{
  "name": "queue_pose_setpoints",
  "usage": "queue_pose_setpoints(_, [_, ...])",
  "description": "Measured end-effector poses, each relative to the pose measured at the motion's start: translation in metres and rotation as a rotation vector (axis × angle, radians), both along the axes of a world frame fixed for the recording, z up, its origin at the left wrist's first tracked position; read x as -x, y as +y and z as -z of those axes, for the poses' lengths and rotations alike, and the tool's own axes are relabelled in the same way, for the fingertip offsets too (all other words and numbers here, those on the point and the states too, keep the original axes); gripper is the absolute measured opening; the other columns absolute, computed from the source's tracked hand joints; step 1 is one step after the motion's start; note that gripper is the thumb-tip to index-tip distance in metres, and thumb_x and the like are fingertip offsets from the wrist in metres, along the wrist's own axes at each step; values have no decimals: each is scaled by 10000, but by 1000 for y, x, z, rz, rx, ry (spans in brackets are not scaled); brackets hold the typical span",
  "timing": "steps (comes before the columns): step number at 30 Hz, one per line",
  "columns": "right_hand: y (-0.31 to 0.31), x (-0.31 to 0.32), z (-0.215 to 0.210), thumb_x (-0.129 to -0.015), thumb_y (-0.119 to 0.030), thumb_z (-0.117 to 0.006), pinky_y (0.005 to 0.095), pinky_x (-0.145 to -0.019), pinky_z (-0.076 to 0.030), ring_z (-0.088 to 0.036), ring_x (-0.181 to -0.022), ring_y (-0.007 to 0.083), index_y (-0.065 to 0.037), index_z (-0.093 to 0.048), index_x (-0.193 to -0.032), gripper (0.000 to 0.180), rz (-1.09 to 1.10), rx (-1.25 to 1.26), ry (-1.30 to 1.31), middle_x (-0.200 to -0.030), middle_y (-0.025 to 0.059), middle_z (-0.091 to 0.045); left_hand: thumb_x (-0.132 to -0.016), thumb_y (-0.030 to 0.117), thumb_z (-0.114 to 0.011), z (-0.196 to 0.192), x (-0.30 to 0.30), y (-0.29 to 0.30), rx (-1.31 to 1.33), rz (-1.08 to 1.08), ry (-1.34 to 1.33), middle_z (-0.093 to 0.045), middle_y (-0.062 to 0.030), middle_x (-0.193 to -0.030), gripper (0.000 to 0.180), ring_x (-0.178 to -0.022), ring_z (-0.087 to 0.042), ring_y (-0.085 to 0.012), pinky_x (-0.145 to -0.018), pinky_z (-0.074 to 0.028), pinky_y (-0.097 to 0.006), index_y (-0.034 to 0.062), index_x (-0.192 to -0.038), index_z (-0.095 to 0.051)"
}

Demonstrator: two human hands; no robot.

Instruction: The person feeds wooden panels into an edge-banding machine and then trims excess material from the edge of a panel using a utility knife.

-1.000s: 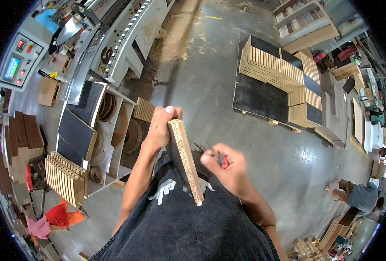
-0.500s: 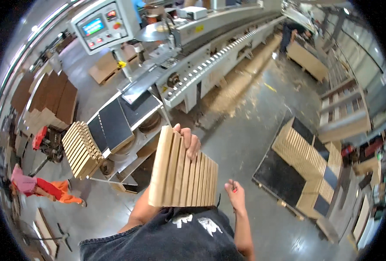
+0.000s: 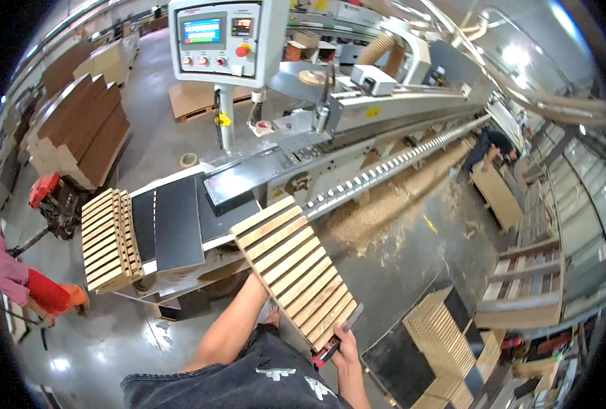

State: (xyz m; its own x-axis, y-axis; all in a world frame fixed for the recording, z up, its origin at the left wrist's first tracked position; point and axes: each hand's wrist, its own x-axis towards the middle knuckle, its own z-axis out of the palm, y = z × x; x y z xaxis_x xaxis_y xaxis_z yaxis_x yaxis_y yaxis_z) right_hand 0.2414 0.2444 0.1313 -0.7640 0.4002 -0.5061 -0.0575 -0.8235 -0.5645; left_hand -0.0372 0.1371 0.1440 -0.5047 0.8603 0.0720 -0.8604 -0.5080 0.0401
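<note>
A light wooden panel with parallel grooves (image 3: 296, 262) is held up in front of me, tilted, its slatted face towards me. My left forearm runs up behind it; the left hand (image 3: 260, 290) is mostly hidden there, supporting the panel. At the panel's lower right corner, my right hand (image 3: 346, 346) is closed around a red-and-black handled tool (image 3: 326, 352). A flat grey strip shows beside that corner; whether it belongs to the tool I cannot tell.
Ahead stands a long machine (image 3: 398, 116) with a roller track and a control panel (image 3: 215, 42). Grooved panels (image 3: 108, 242) lie stacked on the black-topped table (image 3: 179, 225) at left. More stacks (image 3: 439, 334) sit on a pallet at right. Other people (image 3: 497, 146) are at far right and left.
The grooved panel has turned from a steep edge-on view to show its slatted face. My right hand has come up to its lower corner with the tool. The view has shifted.
</note>
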Motion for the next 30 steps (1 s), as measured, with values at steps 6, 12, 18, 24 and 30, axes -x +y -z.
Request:
queue_pose_setpoints(6, [56,125,15,-941,-110,-641,236,-450,-392,-515,-598,91,-140,-480,-1285,381,-47,-265,-76,-889,-10,-584,-980,661,-266,14,62,11,361,-372,-107,-453,-159,-1469,805,-1338,-425,-341,-1130,-314,-462,20,-1447,-403])
queue_pose_setpoints(12, [74,212,20,-948,-118,-629,238,-484,-413,-540,-676,81,-142,-380,-1421,535,-228,-453,-253,-909,-10,-575,-971,143,-561,50,155,48,765,-602,-61,-585,-154,-1211,343,-1137,-587,-332,-929,-520,-512,23,-1274,-455])
queue_pose_setpoints(18, [80,274,16,-969,-18,-534,309,-655,-570,-625,-804,177,-76,-71,-1564,756,-147,-657,-225,-1103,115,-602,-960,98,-562,68,205,78,894,-603,-5,-592,-162,-1207,346,-1091,-604,-308,-919,-520,-455,12,-1281,-467])
queue_pose_setpoints(24, [99,303,29,-954,-52,-580,297,-656,-558,-613,-766,158,-72,-21,-1566,829,-128,-855,-192,-1024,81,-610,-941,182,-651,88,211,109,1232,-691,100,-546,-155,-1281,499,-1134,-536,-272,-975,-434,-406,-3,-1333,-405])
queue_pose_setpoints(30, [110,309,17,-988,-251,-578,275,-630,-516,-662,-655,187,50,123,-1506,922,-403,-928,-276,-811,134,-641,-916,161,-683,82,223,119,1391,-736,53,-539,-181,-1276,520,-1142,-511,-257,-1009,-383,-382,-45,-1299,-399])
